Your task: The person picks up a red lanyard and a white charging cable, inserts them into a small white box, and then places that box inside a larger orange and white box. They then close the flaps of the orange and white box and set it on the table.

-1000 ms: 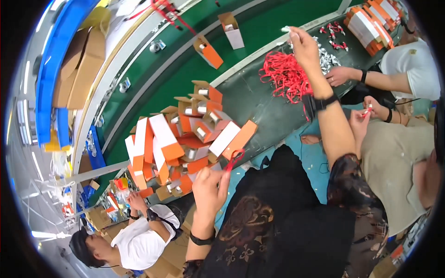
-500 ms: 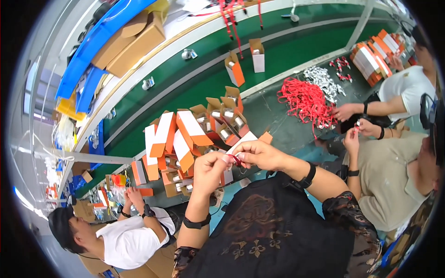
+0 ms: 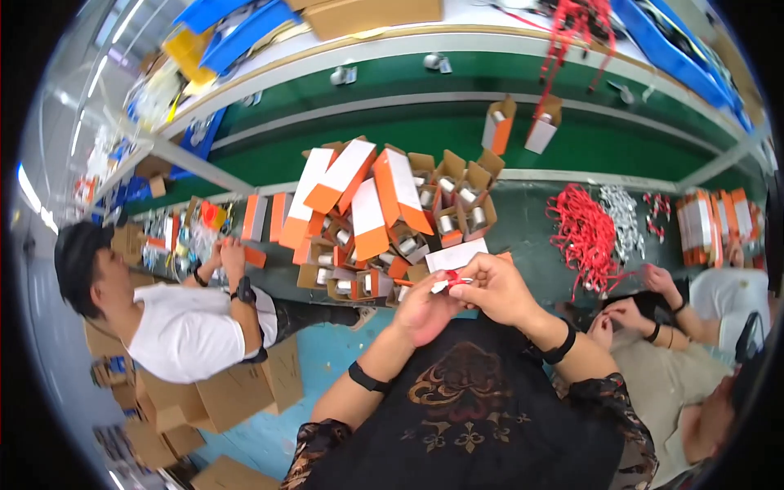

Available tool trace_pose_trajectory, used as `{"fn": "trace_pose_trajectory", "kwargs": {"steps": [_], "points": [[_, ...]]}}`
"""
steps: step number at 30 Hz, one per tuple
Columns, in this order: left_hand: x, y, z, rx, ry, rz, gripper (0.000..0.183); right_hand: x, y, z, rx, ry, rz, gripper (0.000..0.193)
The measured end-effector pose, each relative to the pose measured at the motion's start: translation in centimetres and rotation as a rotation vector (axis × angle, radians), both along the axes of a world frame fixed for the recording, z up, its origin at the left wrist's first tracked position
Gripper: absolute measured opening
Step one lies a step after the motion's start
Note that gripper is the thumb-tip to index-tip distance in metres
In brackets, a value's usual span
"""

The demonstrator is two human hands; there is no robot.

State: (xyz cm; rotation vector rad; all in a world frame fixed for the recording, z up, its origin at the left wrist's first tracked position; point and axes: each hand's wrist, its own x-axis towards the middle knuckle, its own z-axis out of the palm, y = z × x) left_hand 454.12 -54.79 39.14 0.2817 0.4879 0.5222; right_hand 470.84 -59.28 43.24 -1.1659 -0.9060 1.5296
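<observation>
My left hand [image 3: 426, 310] and my right hand [image 3: 496, 287] meet in front of my chest, both pinching a small white part with a red loop [image 3: 449, 282]. Just beyond my hands lies a flat white and orange box [image 3: 457, 255]. Behind it stands a cluster of open orange and white boxes [image 3: 371, 208], several with a silver cylinder inside. A heap of red loops [image 3: 584, 237] lies to the right on the dark table [image 3: 531, 212], beside a pile of small white parts [image 3: 622, 214].
A green conveyor belt [image 3: 408, 131] runs behind the table and carries two open boxes [image 3: 518, 122]. One person in a white shirt [image 3: 192, 331] works at my left, another person's hands [image 3: 629, 310] at my right. Cardboard cartons [image 3: 237, 392] stand on the floor.
My right hand has come back from the far right of the table to meet my left hand. Both now hold the small part. The view has swung left.
</observation>
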Motion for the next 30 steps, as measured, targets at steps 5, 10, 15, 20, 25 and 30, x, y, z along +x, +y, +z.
{"fn": "trace_pose_trajectory", "kwargs": {"steps": [5,10,15,20,25,30], "points": [[0.3,-0.5,1.0,-0.121,0.037,-0.017,0.031,-1.4,0.1,0.2,0.253,-0.442,-0.175,0.028],[0.2,-1.9,-0.5,0.079,0.337,0.181,0.01,-1.4,0.6,-0.4,0.793,-1.126,-0.087,0.03],[-1.9,-3.4,-1.6,0.226,0.535,0.259,0.012,-3.0,-0.1,-1.9,0.477,-1.152,0.108,0.019],[-6.7,-4.5,-2.5,0.817,0.931,0.242,0.012,-4.1,0.2,-3.2,0.343,-0.977,0.341,0.018],[-10.8,-4.9,-4.4,0.89,0.898,0.19,0.016,-6.2,-0.5,-4.2,-0.459,-0.215,0.49,0.023],[-12.4,-6.0,-8.6,0.661,0.703,0.264,0.041,-8.0,-0.6,-4.5,-0.513,-0.147,0.347,0.019]]}}
